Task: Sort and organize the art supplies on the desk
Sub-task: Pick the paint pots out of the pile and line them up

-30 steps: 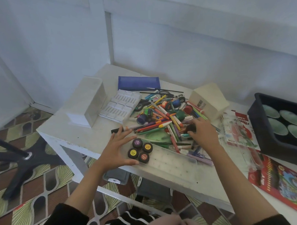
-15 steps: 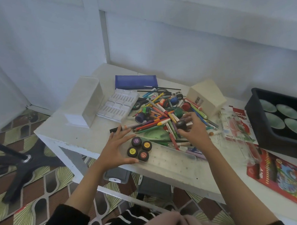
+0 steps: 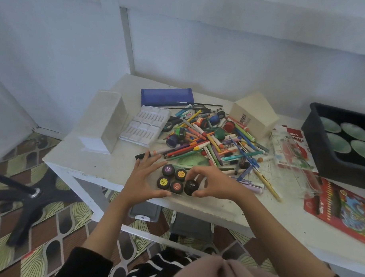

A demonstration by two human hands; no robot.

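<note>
The right hand [image 3: 212, 184] curls its thumb and fingers round a small black paint pot with a dark lid [image 3: 191, 186], which is at the near edge of the white desk [image 3: 85, 162]. The pot sits just beside a cluster of four black pots with purple, orange, yellow and red lids [image 3: 180, 174]. The left hand [image 3: 141, 181] lies released, fingers spread flat, on the cluster's left side. A heap of coloured pens, crayons and markers [image 3: 215, 143] sprawls close behind the pots and hems them in. Farther back are a blue fabric pencil case [image 3: 165, 96], a white plastic palette [image 3: 146, 127], a white box on its side [image 3: 106, 124] and a cream box [image 3: 253, 115]. A black tray of green dishes [image 3: 320, 152] sits far right
</note>
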